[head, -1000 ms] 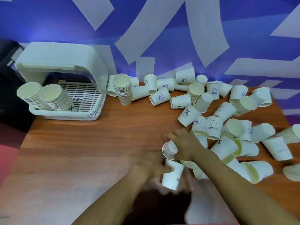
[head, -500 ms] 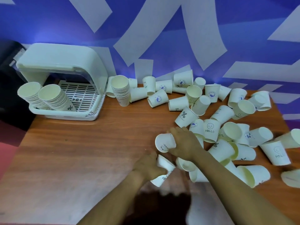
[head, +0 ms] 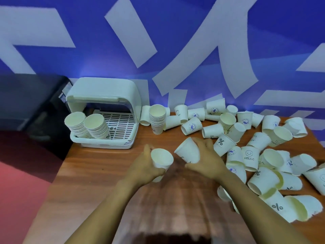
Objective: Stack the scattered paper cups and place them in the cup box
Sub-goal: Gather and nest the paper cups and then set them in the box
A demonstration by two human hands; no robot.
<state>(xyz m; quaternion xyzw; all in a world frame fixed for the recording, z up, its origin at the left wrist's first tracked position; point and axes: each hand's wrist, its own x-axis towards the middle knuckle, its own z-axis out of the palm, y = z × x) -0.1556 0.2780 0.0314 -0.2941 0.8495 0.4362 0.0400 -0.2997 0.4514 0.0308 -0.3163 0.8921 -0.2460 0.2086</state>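
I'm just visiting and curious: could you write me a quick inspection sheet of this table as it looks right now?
Surface: wooden table.
Job's things: cup box with two leaning cup stacks; another stack standing beside it; loose paper cups scattered on the right.
Clutter: nothing seen.
Hands: left hand holds an open-mouthed cup; right hand holds a tilted cup.
Cables: nothing seen.
Surroundings: blue wall with white shapes; dark object at left.
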